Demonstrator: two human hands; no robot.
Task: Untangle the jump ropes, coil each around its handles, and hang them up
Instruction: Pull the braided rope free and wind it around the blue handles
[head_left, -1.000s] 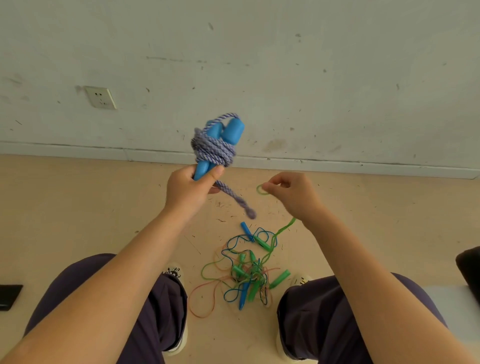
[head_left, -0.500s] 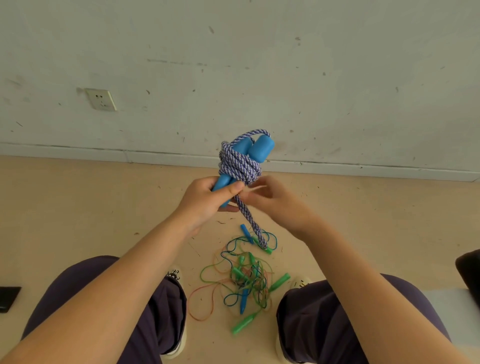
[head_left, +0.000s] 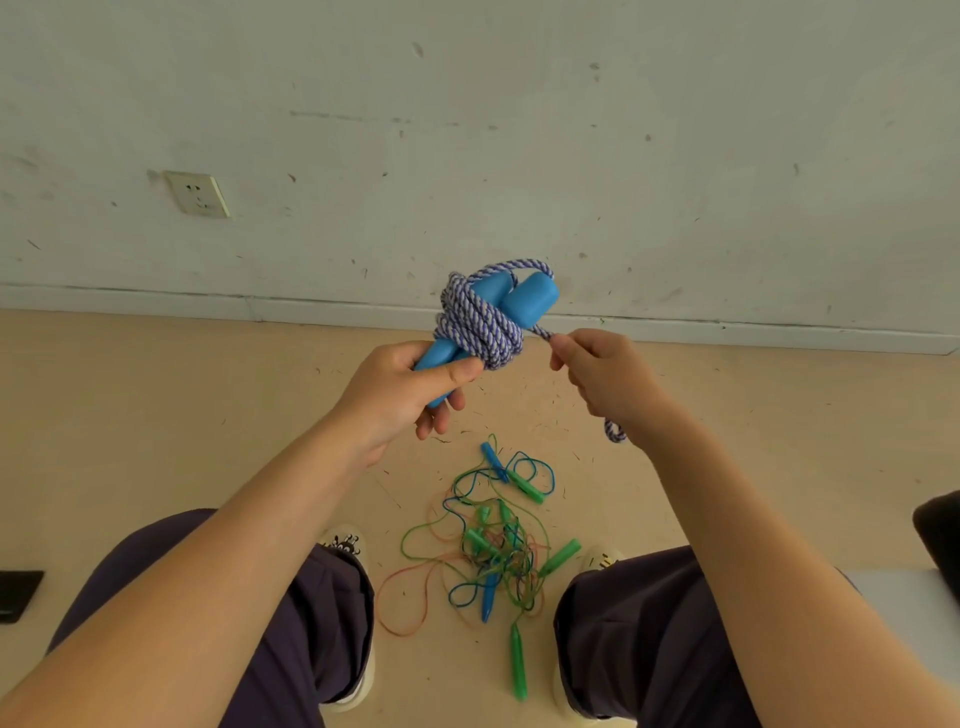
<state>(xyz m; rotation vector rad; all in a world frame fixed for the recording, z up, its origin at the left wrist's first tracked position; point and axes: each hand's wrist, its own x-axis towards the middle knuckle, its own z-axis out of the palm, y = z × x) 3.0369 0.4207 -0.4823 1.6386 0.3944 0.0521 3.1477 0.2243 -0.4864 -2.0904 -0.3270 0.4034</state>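
Observation:
My left hand (head_left: 410, 387) grips the lower ends of two blue handles (head_left: 524, 304) held side by side. A purple-and-white braided rope (head_left: 480, 327) is coiled several times around them, with a loop over their tops. My right hand (head_left: 605, 376) pinches the free end of this rope just right of the coil, pulled taut; its tip (head_left: 615, 431) hangs below the hand. On the floor between my feet lies a tangle of thin green, blue and orange jump ropes (head_left: 493, 551) with green and blue handles.
The wall (head_left: 519, 156) with a socket (head_left: 197, 193) stands close ahead, a baseboard along its foot. My knees frame the tangle. A dark flat object (head_left: 18, 592) lies at the far left, a dark item (head_left: 940, 535) on a white surface at the right edge.
My right hand let go of a green rope, came to the coiled bundle and now pulls the braided rope's free end out to the right. The bundle has dropped lower and moved right.

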